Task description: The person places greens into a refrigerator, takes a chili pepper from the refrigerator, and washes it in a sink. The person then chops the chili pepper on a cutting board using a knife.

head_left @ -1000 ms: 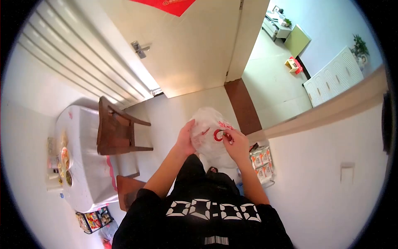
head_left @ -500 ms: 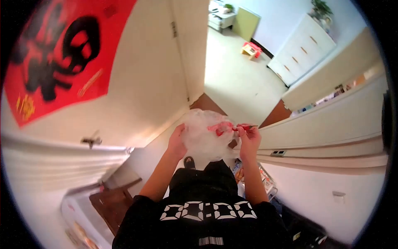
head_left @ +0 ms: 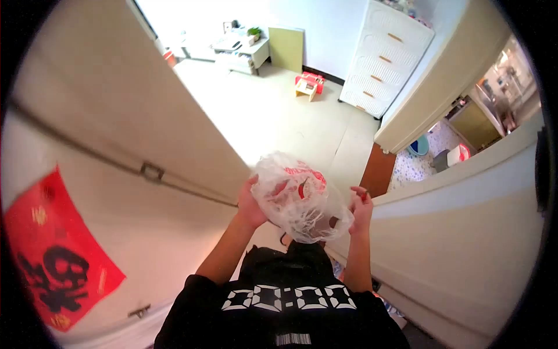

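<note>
Thin plastic bag (head_left: 299,200) — left hand (head_left: 251,203) clutching it, right hand (head_left: 360,210) fingers pinching its edge — could tear if tugged.

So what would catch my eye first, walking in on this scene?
Most likely the crinkly clear plastic bag with red print, held at centre between the left hand and the right hand. Next, the red paper with a black character on the door at lower left, then the white drawer chest in the bright room beyond.

The black shirt (head_left: 290,302) reads "00:00" in white digits.
</note>
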Available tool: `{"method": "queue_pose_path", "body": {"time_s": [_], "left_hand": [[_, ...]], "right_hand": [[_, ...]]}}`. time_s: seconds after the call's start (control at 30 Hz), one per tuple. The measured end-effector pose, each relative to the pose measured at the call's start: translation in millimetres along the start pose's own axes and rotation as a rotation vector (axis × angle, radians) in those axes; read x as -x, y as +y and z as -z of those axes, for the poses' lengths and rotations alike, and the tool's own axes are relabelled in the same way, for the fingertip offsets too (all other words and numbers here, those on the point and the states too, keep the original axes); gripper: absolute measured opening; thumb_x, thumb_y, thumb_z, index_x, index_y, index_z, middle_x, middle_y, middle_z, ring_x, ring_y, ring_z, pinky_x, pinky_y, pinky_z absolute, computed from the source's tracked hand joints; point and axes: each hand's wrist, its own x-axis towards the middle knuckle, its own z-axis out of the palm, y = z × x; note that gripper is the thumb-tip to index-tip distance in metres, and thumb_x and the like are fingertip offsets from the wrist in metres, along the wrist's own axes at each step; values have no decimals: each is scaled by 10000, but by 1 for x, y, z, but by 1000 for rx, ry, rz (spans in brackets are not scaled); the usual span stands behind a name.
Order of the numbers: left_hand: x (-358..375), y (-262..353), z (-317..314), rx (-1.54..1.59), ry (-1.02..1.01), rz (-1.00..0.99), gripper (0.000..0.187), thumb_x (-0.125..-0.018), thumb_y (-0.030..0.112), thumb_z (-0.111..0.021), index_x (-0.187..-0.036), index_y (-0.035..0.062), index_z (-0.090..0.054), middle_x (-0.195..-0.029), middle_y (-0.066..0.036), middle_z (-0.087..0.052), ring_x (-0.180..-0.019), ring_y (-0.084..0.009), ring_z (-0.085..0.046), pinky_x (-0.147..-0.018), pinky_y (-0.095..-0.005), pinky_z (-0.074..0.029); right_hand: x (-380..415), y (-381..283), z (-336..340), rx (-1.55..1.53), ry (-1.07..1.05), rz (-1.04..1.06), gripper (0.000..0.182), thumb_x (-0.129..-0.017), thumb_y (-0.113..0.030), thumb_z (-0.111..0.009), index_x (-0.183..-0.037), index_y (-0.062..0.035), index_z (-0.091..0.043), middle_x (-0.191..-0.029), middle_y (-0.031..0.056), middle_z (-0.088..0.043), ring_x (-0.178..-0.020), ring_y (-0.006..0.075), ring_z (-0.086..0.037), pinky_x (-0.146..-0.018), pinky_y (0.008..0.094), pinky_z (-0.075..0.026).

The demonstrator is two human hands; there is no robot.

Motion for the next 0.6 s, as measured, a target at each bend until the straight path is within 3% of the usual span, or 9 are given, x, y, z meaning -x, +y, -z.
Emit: {"method": "queue_pose_path", "body": {"time_s": [0.1, 0.17, 0.2, 0.3, 0.33, 0.43, 0.47, 0.57, 0.6], "left_hand": [[-69, 0, -4, -6, 14, 166, 655, -1009, 393, -374, -1532, 4, -309, -1454, -195, -482, -1352, -427, -456, -1125, -573, -377], [-126, -6, -15, -34, 19, 297, 644, -1003, 366, -394, -1542, 26, -301, -1457, -196, -476, -1354, -429, -454, -1114, -575, -388], [-149, -16, -39, -294, 144, 196, 618, -998, 315, -429, -1551, 68, -310, -1463, -168, -471, -1340, -382, -466, -1107, -532, -407], [-216, -41, -84, -737, 111, 113, 610, -990, 243, -476, -1558, 96, -309, -1438, -129, -488, -1307, -298, -484, -1102, -448, -414], [-244, -51, -78, -834, -2, 61, 640, -982, 237, -547, -1554, 78, -309, -1413, -96, -496, -1273, -220, -488, -1084, -374, -416], [-313, -69, -96, -895, -162, 276, 676, -973, 237, -610, -1552, 61, -308, -1417, -87, -491, -1270, -193, -484, -1068, -343, -417], [-340, -78, -87, -910, -201, 273, 662, -953, 217, -671, -1513, 39, -367, -1374, -76, -539, -1230, -181, -519, -1053, -343, -429], [-415, -88, -107, -984, -451, 425, 629, -920, 152, -719, -1461, 34, -423, -1297, -61, -601, -1170, -170, -566, -1029, -344, -449], [-442, -96, -118, -994, -404, 412, 557, -907, 122, -737, -1396, 33, -487, -1221, -46, -646, -1096, -159, -611, -974, -335, -487]], "right_hand": [[-23, -25, -20, 218, -172, 72, 425, -898, 8, -684, -1316, -41, -621, -689, -93, -490, -569, 26, -444, -511, 202, -341], [-44, -24, -17, 144, -155, 152, 436, -911, -27, -698, -1335, -35, -600, -751, -68, -543, -609, 12, -475, -528, 188, -360], [-61, -23, -16, 105, -148, 200, 444, -917, -44, -706, -1345, -32, -590, -781, -55, -569, -629, 5, -491, -537, 180, -370], [-105, -27, -10, 66, 9, 279, 499, -883, -55, -748, -1350, -16, -574, -823, -44, -588, -676, 26, -533, -576, 182, -403], [-111, -46, -18, 56, 132, 226, 502, -851, -79, -786, -1312, -2, -600, -844, -42, -593, -670, 27, -506, -586, 182, -398], [-151, -79, -15, 334, 293, 280, 534, -802, -43, -822, -1304, -22, -640, -794, -47, -577, -634, 18, -458, -557, 192, -367], [-169, -79, -13, 306, 351, 329, 494, -804, -68, -824, -1267, -19, -657, -800, -32, -597, -638, 32, -452, -554, 201, -359], [-227, -102, -8, 445, 358, 417, 437, -826, -87, -805, -1233, -11, -665, -799, -20, -609, -647, 50, -456, -565, 223, -377], [-246, -120, -8, 535, 373, 352, 405, -856, -97, -779, -1228, 10, -658, -827, -5, -633, -673, 64, -478, -595, 231, -403]]}}
